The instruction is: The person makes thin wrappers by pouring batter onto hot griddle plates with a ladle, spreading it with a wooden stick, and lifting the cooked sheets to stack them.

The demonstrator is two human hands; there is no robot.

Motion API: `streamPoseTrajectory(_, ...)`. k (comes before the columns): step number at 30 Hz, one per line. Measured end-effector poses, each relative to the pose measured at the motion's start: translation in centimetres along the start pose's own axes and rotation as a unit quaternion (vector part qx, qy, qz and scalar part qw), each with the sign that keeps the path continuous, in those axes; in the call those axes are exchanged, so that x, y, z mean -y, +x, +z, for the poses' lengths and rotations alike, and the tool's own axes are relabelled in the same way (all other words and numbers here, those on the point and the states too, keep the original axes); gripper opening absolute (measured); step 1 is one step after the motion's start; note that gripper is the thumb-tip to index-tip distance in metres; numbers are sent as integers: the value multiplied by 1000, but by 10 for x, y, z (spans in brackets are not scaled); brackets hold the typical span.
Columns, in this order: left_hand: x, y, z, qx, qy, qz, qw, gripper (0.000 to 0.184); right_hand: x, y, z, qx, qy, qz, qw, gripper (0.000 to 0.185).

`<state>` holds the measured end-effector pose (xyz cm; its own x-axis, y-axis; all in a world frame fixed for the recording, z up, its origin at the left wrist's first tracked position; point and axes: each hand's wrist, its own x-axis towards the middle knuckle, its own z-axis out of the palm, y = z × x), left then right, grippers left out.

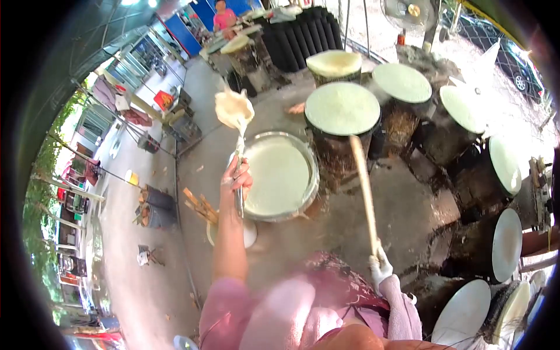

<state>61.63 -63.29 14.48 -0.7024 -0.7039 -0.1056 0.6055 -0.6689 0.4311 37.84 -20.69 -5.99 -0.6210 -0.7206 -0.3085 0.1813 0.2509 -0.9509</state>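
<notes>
My left hand (pixel 236 175), bare, is raised and closed around the handle of a ladle (pixel 234 109) whose bowl is coated in pale batter. Below and right of it sits a wide metal basin (pixel 315 181) filled with whitish liquid (pixel 277 175). My right hand (pixel 381 268), in a white glove, grips a long wooden stick (pixel 364 192). The stick's far end meets or overlaps the near edge of a round, pale-topped pan (pixel 342 109) on a dark drum-like stove; whether it touches cannot be made out.
Several more round pale tops on sooty stoves (pixel 402 83) curve around my right side. A white bucket (pixel 249 233) and wooden sticks (pixel 198 204) stand beside the basin. Dark corrugated sheets (pixel 300 35) and a person in pink (pixel 223 16) are at the back. A fan (pixel 411 11) stands upper right.
</notes>
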Motion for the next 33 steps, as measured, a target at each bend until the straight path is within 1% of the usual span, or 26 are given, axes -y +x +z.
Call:
streamPoseTrajectory(2, -13, 32, 10, -56, 55, 1, 997, 31, -76, 31, -17, -103, 96, 37, 989, 54)
streamPoseTrajectory(4, -15, 65, 15, -133, 108, 2, 985, 31, -6, 26, -15, -237, 199, 86, 947, 50)
streamPoseTrajectory(5, -1, 68, 25, -164, 136, -3, 977, 32, 4, 21, -23, -232, 209, 35, 949, 47)
streamPoseTrajectory(6, 13, 65, 34, -145, 247, -12, 958, 31, 2, 19, -34, -231, 221, -15, 947, 45)
streamPoseTrajectory(7, 41, 58, 44, -119, 408, 60, 903, 30, -9, 18, -48, -255, 166, -46, 952, 45)
streamPoseTrajectory(8, 62, 58, 51, -162, 449, 45, 878, 29, -20, 18, -63, -281, 109, -74, 951, 46)
streamPoseTrajectory(9, 74, 59, 63, -136, 478, 7, 867, 28, -40, 21, -78, -308, 47, -68, 948, 48)
streamPoseTrajectory(10, 86, 66, 68, -70, 485, -22, 871, 28, -62, 17, -97, -336, -17, -55, 940, 49)
streamPoseTrajectory(11, 102, 75, 78, -35, 476, -66, 876, 29, -33, 4, -92, -351, 104, 57, 929, 46)
streamPoseTrajectory(12, 123, 85, 86, 0, 467, -115, 877, 31, -52, 2, -100, -384, 51, -8, 922, 49)
streamPoseTrajectory(14, 167, 117, 87, 57, 406, -265, 873, 33, -80, -8, -120, -427, -72, -9, 901, 50)
streamPoseTrajectory(15, 193, 137, 88, 83, 376, -341, 857, 34, -91, -12, -128, -447, -32, 11, 894, 50)
streamPoseTrajectory(16, 222, 153, 89, 128, 358, -411, 829, 36, -84, -22, -130, -467, -14, 29, 884, 50)
streamPoseTrajectory(18, 292, 172, 89, 144, 317, -527, 775, 35, -46, -41, -136, -507, -1, 61, 860, 49)
streamPoseTrajectory(19, 328, 168, 108, 162, 325, -542, 758, 33, -39, -52, -144, -530, -25, 72, 845, 50)
streamPoseTrajectory(20, 367, 171, 123, 142, 318, -595, 724, 33, -31, -60, -150, -569, -8, 91, 817, 51)
streamPoseTrajectory(22, 448, 180, 141, 135, 169, -723, 656, 33, -52, -77, -170, -628, -21, 74, 775, 50)
streamPoseTrajectory(23, 530, 181, 179, 145, 197, -756, 607, 34, -64, -91, -194, -682, 91, 105, 718, 50)
streamPoseTrajectory(24, 572, 178, 204, 143, 214, -763, 593, 36, -104, -95, -204, -707, 122, 82, 691, 50)
streamPoseTrajectory(25, 612, 176, 232, 142, 234, -765, 583, 37, -95, -100, -221, -718, 147, 110, 672, 50)
streamPoseTrajectory(26, 665, 190, 233, 164, 90, -863, 468, 35, -80, -104, -238, -722, 173, 141, 655, 50)
streamPoseTrajectory(28, 740, 174, 286, 136, 210, -823, 511, 37, -90, -103, -273, -789, 90, 80, 603, 49)
streamPoseTrajectory(29, 782, 170, 306, 198, 216, -827, 479, 37, -56, -106, -296, -766, 195, 118, 601, 48)
streamPoseTrajectory(30, 824, 166, 325, 260, 218, -829, 445, 37, -55, -106, -318, -752, 249, 131, 596, 48)
streamPoseTrajectory(32, 890, 145, 368, 393, 336, -729, 448, 37, -56, -93, -361, -798, 142, 99, 578, 48)
streamPoseTrajectory(33, 923, 135, 383, 414, 358, -717, 432, 37, -55, -86, -384, -798, 161, 93, 573, 48)
